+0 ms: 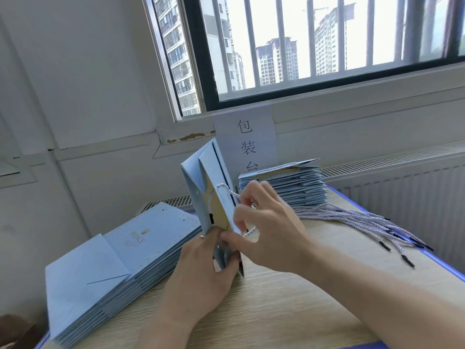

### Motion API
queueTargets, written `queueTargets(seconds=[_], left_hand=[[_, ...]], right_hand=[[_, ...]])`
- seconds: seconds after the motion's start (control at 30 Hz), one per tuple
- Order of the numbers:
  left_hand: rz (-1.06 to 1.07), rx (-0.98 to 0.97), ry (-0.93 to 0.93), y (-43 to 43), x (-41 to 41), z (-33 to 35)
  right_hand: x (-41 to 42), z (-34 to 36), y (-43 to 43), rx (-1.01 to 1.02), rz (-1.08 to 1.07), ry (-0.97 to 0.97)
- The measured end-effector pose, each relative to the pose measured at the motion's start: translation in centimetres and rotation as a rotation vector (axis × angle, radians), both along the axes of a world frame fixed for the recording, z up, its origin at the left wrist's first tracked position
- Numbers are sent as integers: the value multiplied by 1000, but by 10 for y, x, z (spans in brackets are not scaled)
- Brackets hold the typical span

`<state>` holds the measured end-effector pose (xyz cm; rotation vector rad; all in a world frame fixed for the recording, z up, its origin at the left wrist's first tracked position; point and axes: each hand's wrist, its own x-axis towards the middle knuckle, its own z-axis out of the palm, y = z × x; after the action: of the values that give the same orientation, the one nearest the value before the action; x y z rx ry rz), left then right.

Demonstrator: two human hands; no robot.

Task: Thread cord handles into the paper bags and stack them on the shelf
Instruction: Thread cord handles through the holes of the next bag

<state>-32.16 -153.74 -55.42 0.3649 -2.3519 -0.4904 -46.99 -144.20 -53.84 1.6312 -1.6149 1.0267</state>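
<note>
Head view, the only one going. Looking down at a wooden table (289, 311) under a barred window (302, 46).

Left hand (198, 273) gripping the lower edge of a pale blue paper bag (211, 170), propping it upright on the tabletop. Right hand (271, 230) curled in against the bag's near edge, thumb and forefinger apparently pinching a twisted pale cord (230, 192), with one loop of it already showing over the near panel. Bit blurry round the fingertips, so no telling exactly which hole.

Step-wise: pretty clearly mid-threading, probably working one end of the handle through. Next move, at a guess: poke the tip through the punched hole, pull snug, flatten, then drop onto the finished stack (289, 185) at the back, just behind the right hand. Needs a steady bag and a straight tip, otherwise creased paper. No shelf anywhere in shot.

Also lying about: unthreaded flat bags (113, 260) piled on the left, and loose cords (352, 217) with black tips fanned out on the right, just beside the finished stack.

Writing: "PRINCE" in gold with a little crown on the top bag of the left pile, smaller line beside it too tiny to read. White paper sign (245, 137) under the window sill reading 包装, plus a third character half hidden, likely 台.
</note>
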Motion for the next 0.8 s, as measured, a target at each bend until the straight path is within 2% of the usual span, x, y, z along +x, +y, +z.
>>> queueTargets(seconds=[0.13, 0.43, 0.57, 0.8], left_hand=[[-32, -40, 39, 4, 2, 3], [279, -159, 484, 11, -3, 19], [204, -317, 542, 10, -9, 27], [165, -434, 650, 12, -9, 28]], right_hand=[[6, -4, -1, -5, -40, 100], [11, -8, -2, 20, -92, 58], [9, -8, -1, 38, -94, 42], [10, -8, -3, 43, -90, 27]])
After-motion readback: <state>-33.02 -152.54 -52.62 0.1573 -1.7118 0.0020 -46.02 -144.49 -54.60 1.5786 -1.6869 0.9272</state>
